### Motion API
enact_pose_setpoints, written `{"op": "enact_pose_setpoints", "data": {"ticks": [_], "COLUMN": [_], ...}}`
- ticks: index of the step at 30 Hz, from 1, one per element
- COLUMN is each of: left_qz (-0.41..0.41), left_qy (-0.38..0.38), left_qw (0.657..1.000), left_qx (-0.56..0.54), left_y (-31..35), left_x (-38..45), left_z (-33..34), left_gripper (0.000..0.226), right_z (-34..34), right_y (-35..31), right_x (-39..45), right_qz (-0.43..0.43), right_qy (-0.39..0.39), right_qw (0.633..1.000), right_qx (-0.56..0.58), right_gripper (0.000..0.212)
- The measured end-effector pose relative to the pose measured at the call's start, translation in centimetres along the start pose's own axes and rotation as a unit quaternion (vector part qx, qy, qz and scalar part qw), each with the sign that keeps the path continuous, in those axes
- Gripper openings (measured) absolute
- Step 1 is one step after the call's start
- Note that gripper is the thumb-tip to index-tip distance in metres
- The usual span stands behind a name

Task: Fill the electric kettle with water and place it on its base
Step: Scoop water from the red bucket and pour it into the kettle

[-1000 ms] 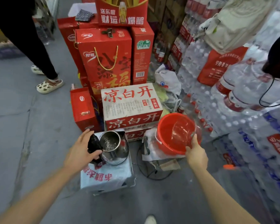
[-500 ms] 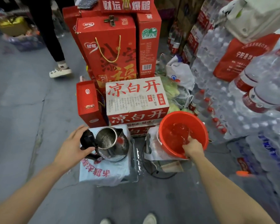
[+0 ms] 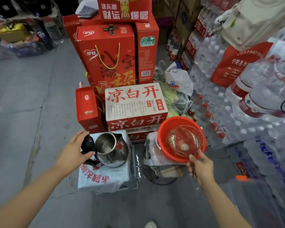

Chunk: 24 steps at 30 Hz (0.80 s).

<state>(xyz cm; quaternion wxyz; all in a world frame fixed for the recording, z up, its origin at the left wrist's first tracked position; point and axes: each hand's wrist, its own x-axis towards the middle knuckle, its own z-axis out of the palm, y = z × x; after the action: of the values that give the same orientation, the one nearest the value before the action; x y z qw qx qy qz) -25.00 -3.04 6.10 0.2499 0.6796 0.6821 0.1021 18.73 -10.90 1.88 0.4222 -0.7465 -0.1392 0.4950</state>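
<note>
A steel electric kettle [image 3: 113,149] with a black handle stands with its lid open on a white wrapped carton [image 3: 104,176]. My left hand [image 3: 72,151] is closed around the kettle's handle. To the right, a red bucket [image 3: 163,137] holds water. My right hand [image 3: 200,165] grips the handle of a clear plastic scoop [image 3: 184,139], which sits inside the bucket. The kettle's base is not visible.
Red gift boxes [image 3: 107,55] and a white-and-red carton [image 3: 135,104] are stacked right behind the kettle. Shrink-wrapped bottled water packs [image 3: 237,112] fill the right side. Grey concrete floor [image 3: 23,112] lies to the left. A wire stand [image 3: 156,176] sits under the bucket.
My right hand went from the bucket's rim down into the water and now holds the clear scoop by its handle. My left hand stayed on the kettle handle.
</note>
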Motion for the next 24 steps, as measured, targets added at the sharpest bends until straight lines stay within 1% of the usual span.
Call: {"op": "enact_pose_setpoints", "data": {"ticks": [4, 7, 11, 13, 16, 17, 20, 24], "left_qz": [0.005, 0.01, 0.017, 0.02, 0.026, 0.029, 0.041, 0.055], "left_qy": [-0.003, -0.011, -0.017, -0.02, -0.025, -0.027, -0.033, -0.03], "left_qw": [1.0, 1.0, 1.0, 0.999, 0.999, 0.999, 0.998, 0.998], "left_qx": [-0.004, 0.002, -0.015, -0.017, -0.019, -0.021, -0.017, -0.009], "left_y": [0.1, -0.2, -0.6, -0.7, -1.0, -1.2, -1.7, -2.1], "left_x": [-0.2, -0.3, -0.3, -0.2, -0.1, 0.0, 0.1, 0.0], "left_z": [-0.2, -0.5, -0.6, -0.7, -0.7, -0.8, -0.8, -0.9], "left_gripper": [0.082, 0.083, 0.084, 0.085, 0.088, 0.089, 0.09, 0.088], "right_z": [-0.6, -0.2, 1.9, 3.6, 6.5, 7.4, 10.1, 13.1], "right_y": [-0.1, -0.3, -0.9, -1.1, -1.0, -0.9, -0.5, -0.6], "right_x": [-2.5, -4.3, -6.9, -8.2, -10.0, -10.5, -11.7, -13.0], "right_qz": [-0.023, -0.052, -0.072, -0.077, -0.084, -0.087, -0.102, -0.132], "right_qy": [-0.024, -0.052, -0.091, -0.115, -0.143, -0.15, -0.163, -0.166], "right_qw": [0.998, 0.996, 0.991, 0.988, 0.983, 0.982, 0.979, 0.977], "right_qx": [0.048, 0.059, 0.063, 0.067, 0.075, 0.074, 0.06, 0.019], "right_gripper": [0.067, 0.066, 0.067, 0.071, 0.086, 0.088, 0.076, 0.074]}}
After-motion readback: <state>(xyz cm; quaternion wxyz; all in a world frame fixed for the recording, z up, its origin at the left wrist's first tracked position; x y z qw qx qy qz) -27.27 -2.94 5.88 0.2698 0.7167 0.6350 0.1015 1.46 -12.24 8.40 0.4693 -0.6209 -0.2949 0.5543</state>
